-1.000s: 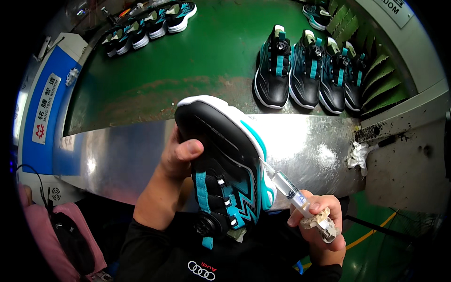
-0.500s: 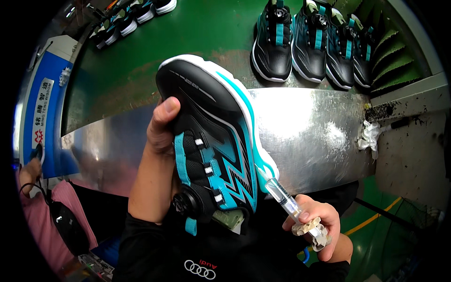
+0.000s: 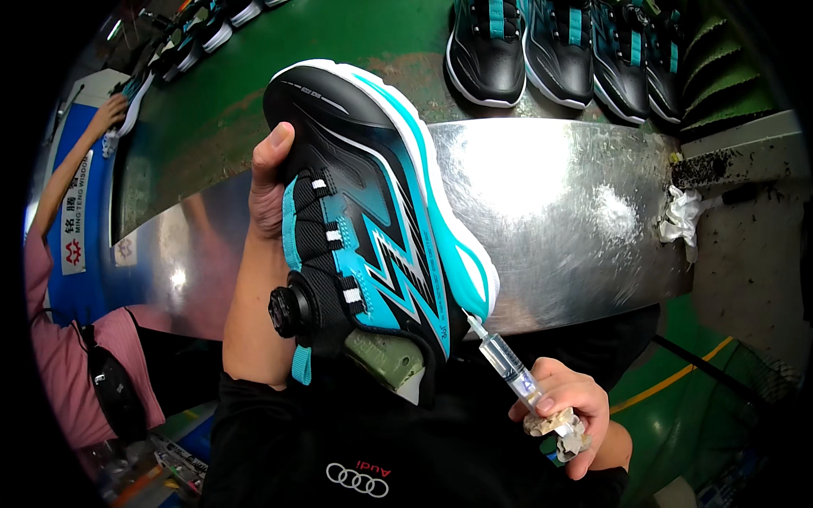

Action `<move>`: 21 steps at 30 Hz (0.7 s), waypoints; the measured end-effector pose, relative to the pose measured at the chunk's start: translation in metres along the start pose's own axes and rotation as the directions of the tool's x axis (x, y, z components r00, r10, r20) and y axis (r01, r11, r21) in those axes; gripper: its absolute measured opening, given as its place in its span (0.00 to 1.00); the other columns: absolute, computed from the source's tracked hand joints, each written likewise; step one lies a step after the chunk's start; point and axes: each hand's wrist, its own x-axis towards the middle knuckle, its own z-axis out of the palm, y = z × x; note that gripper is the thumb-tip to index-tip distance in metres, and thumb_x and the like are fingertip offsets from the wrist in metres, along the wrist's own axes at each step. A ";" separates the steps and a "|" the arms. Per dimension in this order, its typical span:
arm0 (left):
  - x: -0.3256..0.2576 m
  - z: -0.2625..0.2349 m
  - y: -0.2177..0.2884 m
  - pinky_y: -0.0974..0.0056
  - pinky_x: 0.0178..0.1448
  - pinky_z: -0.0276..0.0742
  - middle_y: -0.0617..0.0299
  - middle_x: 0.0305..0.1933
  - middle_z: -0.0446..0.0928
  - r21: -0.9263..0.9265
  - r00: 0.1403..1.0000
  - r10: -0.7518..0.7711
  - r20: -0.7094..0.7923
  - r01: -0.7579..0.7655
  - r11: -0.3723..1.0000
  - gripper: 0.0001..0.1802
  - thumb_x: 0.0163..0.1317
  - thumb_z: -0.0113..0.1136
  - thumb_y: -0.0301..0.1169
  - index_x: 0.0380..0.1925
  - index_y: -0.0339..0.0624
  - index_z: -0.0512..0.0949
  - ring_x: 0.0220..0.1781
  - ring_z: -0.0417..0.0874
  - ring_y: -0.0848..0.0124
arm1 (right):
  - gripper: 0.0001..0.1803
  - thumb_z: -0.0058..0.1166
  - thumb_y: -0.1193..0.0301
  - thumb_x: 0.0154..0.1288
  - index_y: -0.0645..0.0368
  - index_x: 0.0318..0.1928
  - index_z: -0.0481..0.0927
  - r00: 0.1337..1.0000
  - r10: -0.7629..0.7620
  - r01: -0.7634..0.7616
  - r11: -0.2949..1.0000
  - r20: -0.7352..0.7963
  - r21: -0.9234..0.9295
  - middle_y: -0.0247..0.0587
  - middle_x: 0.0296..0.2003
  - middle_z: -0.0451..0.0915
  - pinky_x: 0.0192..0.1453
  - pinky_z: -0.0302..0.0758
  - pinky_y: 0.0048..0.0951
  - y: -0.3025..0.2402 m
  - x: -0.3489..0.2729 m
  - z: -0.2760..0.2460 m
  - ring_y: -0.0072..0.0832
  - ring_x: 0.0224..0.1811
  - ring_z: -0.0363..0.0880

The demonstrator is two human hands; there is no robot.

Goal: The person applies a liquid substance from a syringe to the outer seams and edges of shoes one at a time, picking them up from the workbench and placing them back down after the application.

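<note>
A black and teal sneaker (image 3: 381, 229) with a white and teal sole is held up in my left hand (image 3: 269, 182), toe away from me and side turned up. My left fingers wrap round its far side, thumb on the upper. A black dial (image 3: 290, 311) sits at the lacing, and an olive-green insert (image 3: 385, 356) shows in the opening. My right hand (image 3: 576, 406) grips a clear syringe (image 3: 510, 366) with crumpled beige material around its plunger end. The syringe's tip is at the seam between upper and sole near the heel; exact contact cannot be told.
Several matching sneakers (image 3: 555, 55) stand at the back right, others at the back left. A shiny metal sheet (image 3: 542, 279) covers the near bench; white powder (image 3: 616, 216) and a crumpled white cloth (image 3: 680, 216) lie right. A co-worker's hand (image 3: 108, 114) holds a shoe at far left.
The sneaker has shifted up and left and turned slightly, showing more of its heel. The syringe's tip now points at the heel seam. The co-worker's arm has risen at the left.
</note>
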 end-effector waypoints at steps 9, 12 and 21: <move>0.005 -0.008 0.009 0.58 0.50 0.79 0.51 0.45 0.80 0.161 0.981 -0.015 -0.196 0.048 0.986 0.21 0.60 0.54 0.40 0.47 0.36 0.75 0.45 0.82 0.61 | 0.40 0.69 0.46 0.43 0.65 0.49 0.77 0.994 0.074 -0.071 0.997 -0.082 0.038 0.42 0.38 0.82 0.34 0.64 0.28 0.011 -0.016 -0.004 0.29 0.31 0.70; 0.001 -0.021 0.023 0.57 0.50 0.79 0.55 0.45 0.79 0.300 0.968 -0.042 -0.247 0.118 0.947 0.23 0.59 0.53 0.44 0.48 0.39 0.74 0.46 0.81 0.63 | 0.39 0.69 0.47 0.43 0.65 0.49 0.76 0.991 0.090 -0.086 0.995 -0.100 0.042 0.41 0.38 0.81 0.34 0.64 0.28 0.012 -0.017 -0.006 0.29 0.30 0.70; -0.051 -0.042 0.057 0.52 0.50 0.80 0.47 0.45 0.78 0.657 0.903 0.154 -0.401 0.166 0.735 0.27 0.61 0.50 0.44 0.51 0.32 0.71 0.46 0.81 0.56 | 0.36 0.69 0.52 0.45 0.63 0.50 0.76 0.997 0.019 -0.023 0.999 -0.081 -0.048 0.40 0.41 0.80 0.36 0.66 0.28 0.022 -0.002 -0.010 0.30 0.30 0.70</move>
